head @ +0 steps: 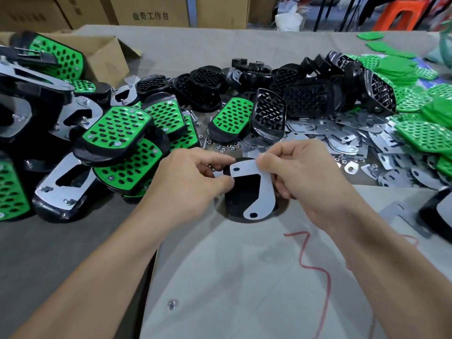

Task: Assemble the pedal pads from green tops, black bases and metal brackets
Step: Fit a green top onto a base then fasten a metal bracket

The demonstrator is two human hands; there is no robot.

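A black base (241,194) lies underside up at the middle of the table, with a flat metal bracket (263,192) resting on it. My left hand (193,184) pinches the bracket's upper left corner and grips the base's left side. My right hand (303,177) holds the bracket's upper right edge and the base's right side. Finished green-topped pads (117,128) are heaped at the left. Empty black bases (305,96) lie behind, loose metal brackets (362,140) to the right, and green tops (425,135) at the far right.
A cardboard box (102,55) stands at the back left, with more boxes behind the table. Small nuts and screws (220,146) are scattered ahead of my hands. One screw (172,304) and a red thread (315,265) lie on the cloth near me. An orange stool (401,13) stands beyond.
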